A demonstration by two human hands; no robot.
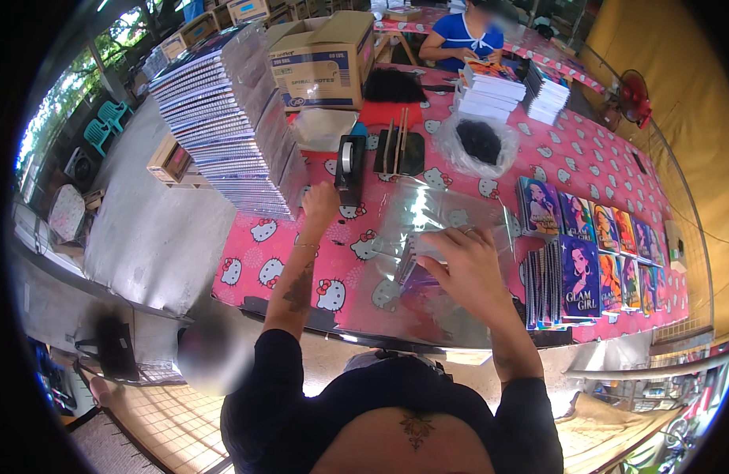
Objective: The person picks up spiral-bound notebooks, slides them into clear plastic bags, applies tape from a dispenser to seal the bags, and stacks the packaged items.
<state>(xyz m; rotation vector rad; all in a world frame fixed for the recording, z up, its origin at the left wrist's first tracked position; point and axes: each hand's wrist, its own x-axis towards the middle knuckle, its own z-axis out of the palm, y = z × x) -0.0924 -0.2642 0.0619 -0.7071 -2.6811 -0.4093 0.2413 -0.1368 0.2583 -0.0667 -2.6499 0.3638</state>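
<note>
My left hand (321, 203) is closed beside the black tape dispenser (349, 175), its fingertips near the dispenser's front end. Whatever the fingers pinch is too small to make out. On the table before me lies clear plastic film (404, 209), glossy with reflections. My right hand (465, 265) rests on it, fingers stretched out and palm down. Partly under that hand and film shows a spiral notebook (416, 272) with a purplish cover. To the right, spiral notebooks with colourful illustrated covers (580, 272) lie in overlapping rows.
A tall stack of spiral notebooks (230, 118) stands at the left, with an open carton (325, 63) behind. Further back are a plastic bag of black material (479, 142), thin sticks on a dark board (398, 150) and white paper stacks (491, 91). Across the table sits a person (463, 39) in blue.
</note>
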